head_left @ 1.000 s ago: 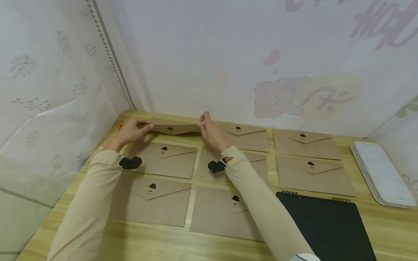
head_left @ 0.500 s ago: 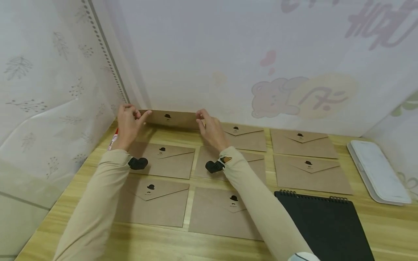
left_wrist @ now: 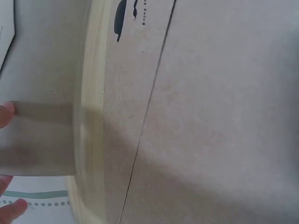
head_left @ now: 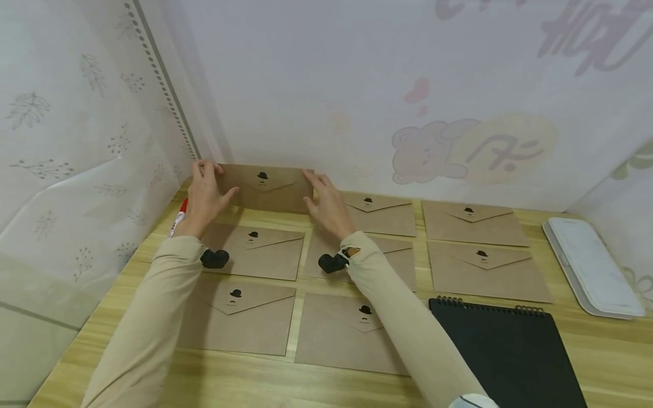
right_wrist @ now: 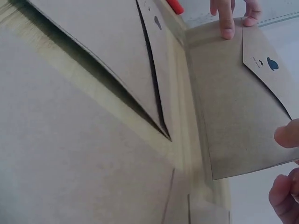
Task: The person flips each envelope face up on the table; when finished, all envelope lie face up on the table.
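Observation:
A brown paper envelope (head_left: 262, 198) with a bowler-hat print stands on its long edge at the back left, against the wall, its flap side towards me. My left hand (head_left: 204, 195) pinches its left end, thumb in front and fingers at the edge. At the other end my right hand (head_left: 330, 207) holds it, the thumb on the front face in the right wrist view and the other fingers past the edge. Flat below it lies another envelope (head_left: 265, 255), which fills most of the left wrist view.
Several matching envelopes (head_left: 476, 272) lie in rows on the wooden table (head_left: 245, 379). A black spiral notebook (head_left: 510, 351) is at the front right, with a white phone-shaped case (head_left: 594, 266) beyond it. A red-capped marker (head_left: 179, 216) lies by my left wrist. Printed cloth (head_left: 306, 85) rises behind.
The envelope has gone from lying low and tilted over the table to standing upright at the wall. My left hand has moved up and slightly right with it.

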{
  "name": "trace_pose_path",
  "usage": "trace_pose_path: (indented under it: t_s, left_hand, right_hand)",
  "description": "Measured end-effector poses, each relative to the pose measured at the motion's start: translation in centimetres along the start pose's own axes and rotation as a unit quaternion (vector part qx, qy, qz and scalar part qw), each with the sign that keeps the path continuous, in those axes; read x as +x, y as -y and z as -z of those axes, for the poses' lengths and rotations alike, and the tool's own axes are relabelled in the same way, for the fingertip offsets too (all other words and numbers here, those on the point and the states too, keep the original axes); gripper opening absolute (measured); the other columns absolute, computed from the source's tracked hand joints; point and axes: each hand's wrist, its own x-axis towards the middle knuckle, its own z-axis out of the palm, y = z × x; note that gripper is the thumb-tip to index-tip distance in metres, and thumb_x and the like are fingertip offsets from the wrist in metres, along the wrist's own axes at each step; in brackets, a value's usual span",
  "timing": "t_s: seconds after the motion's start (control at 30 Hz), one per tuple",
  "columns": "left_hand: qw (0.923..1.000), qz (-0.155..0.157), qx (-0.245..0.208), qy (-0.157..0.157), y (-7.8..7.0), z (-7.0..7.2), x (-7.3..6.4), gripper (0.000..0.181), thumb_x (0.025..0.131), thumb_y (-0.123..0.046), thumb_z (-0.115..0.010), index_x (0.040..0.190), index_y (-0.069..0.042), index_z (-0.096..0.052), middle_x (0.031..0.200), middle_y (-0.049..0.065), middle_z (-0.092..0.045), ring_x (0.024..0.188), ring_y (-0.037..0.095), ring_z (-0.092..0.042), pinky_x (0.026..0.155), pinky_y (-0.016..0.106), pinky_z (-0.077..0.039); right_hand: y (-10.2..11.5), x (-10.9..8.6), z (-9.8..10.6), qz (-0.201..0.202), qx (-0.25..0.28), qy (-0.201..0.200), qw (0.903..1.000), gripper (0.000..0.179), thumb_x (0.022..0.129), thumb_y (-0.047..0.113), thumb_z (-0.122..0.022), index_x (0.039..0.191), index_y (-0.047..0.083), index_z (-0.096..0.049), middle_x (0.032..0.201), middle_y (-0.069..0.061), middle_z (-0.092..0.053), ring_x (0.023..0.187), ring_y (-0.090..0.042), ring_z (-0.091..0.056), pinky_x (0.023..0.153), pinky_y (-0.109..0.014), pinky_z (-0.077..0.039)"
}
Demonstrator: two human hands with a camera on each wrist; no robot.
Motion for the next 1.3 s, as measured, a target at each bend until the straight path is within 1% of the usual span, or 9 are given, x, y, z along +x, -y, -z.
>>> trace_pose_path:
  t_s: [0.1,0.3,0.53,0.77,0.83,0.97,1.07,1.17,1.3]
  left_hand:
    - [0.9998,0.006,-0.006,0.020,0.0,0.0,0.0,0.049,0.078,-0.006,-0.074,0.111,0.005,-0.040,0.129,0.022,-0.023,0.086,0.041,-0.047,0.073,0.052,-0.045]
    - [0.9988,0.024,-0.016,0.041,0.1,0.1,-0.1,0.051,0.078,-0.009,-0.075,0.113,0.003,-0.040,0.135,0.020,-0.017,0.084,0.041,-0.049,0.071,0.048,-0.047]
    - [0.9977,0.040,-0.018,0.052,0.2,0.2,0.0,0.044,0.078,-0.006,-0.074,0.108,0.004,-0.043,0.138,0.025,-0.017,0.095,0.048,-0.049,0.080,0.053,-0.046]
    - [0.9947,0.052,0.008,0.089,0.4,-0.1,-0.1,0.041,0.080,-0.008,-0.073,0.106,0.006,-0.045,0.141,0.028,-0.016,0.099,0.050,-0.047,0.076,0.052,-0.046]
    - [0.9940,0.057,0.008,0.093,0.4,-0.2,-0.1,0.040,0.079,-0.008,-0.073,0.105,0.006,-0.046,0.141,0.028,-0.016,0.101,0.050,-0.046,0.079,0.052,-0.045]
    - [0.9912,0.075,0.011,0.109,0.6,-0.5,0.1,0.036,0.080,-0.008,-0.072,0.104,0.008,-0.049,0.141,0.029,-0.014,0.107,0.051,-0.043,0.086,0.054,-0.042]
    - [0.9876,0.087,0.025,0.129,0.7,-0.7,0.1,0.032,0.081,-0.009,-0.071,0.099,0.008,-0.051,0.141,0.030,-0.014,0.108,0.049,-0.042,0.086,0.052,-0.043]
    - [0.9850,0.094,0.045,0.138,0.7,-1.0,0.0,0.029,0.080,-0.010,-0.072,0.093,0.007,-0.053,0.139,0.030,-0.018,0.103,0.045,-0.044,0.081,0.048,-0.045]
    - [0.9854,0.088,0.054,0.135,1.0,-1.3,-0.1,0.029,0.080,-0.010,-0.073,0.092,0.008,-0.054,0.132,0.031,-0.025,0.100,0.044,-0.044,0.080,0.048,-0.044]
  right_hand:
    - [-0.2,-0.1,-0.3,-0.008,-0.003,0.007,0.9999,0.061,0.088,0.009,-0.064,0.143,0.009,-0.037,0.129,-0.016,-0.047,0.110,-0.028,-0.052,0.092,-0.035,-0.044]
    - [-0.5,-0.3,-0.7,-0.022,-0.008,0.020,0.9995,0.058,0.092,0.016,-0.060,0.144,0.011,-0.035,0.131,-0.017,-0.045,0.102,-0.026,-0.055,0.086,-0.035,-0.046]
    - [-0.3,-0.4,-1.0,-0.029,-0.020,0.073,0.9967,0.049,0.094,0.020,-0.054,0.140,0.010,-0.040,0.131,-0.014,-0.043,0.094,-0.020,-0.054,0.074,-0.031,-0.048]
    - [-0.1,-0.6,-1.3,-0.054,-0.049,0.127,0.9893,0.039,0.090,0.018,-0.058,0.128,0.013,-0.053,0.134,-0.013,-0.038,0.102,-0.023,-0.052,0.082,-0.036,-0.046]
    - [0.1,-0.4,-1.4,-0.056,-0.060,0.131,0.9880,0.038,0.090,0.018,-0.059,0.127,0.013,-0.053,0.134,-0.013,-0.038,0.108,-0.025,-0.051,0.086,-0.038,-0.045]
    - [0.4,-0.1,-1.6,-0.068,-0.077,0.138,0.9851,0.040,0.089,0.017,-0.059,0.128,0.011,-0.053,0.133,-0.016,-0.038,0.107,-0.029,-0.051,0.089,-0.039,-0.044]
    - [0.4,-0.1,-1.9,-0.079,-0.088,0.148,0.9818,0.043,0.087,0.014,-0.060,0.130,0.010,-0.052,0.132,-0.017,-0.038,0.105,-0.029,-0.051,0.089,-0.038,-0.044]
    - [0.5,0.0,-2.2,-0.090,-0.095,0.161,0.9783,0.047,0.085,0.013,-0.060,0.131,0.009,-0.052,0.132,-0.018,-0.038,0.101,-0.027,-0.051,0.086,-0.036,-0.045]
    - [0.9,0.2,-2.6,-0.095,-0.113,0.172,0.9740,0.045,0.085,0.012,-0.059,0.130,0.009,-0.054,0.125,-0.017,-0.042,0.086,-0.022,-0.049,0.073,-0.032,-0.046]
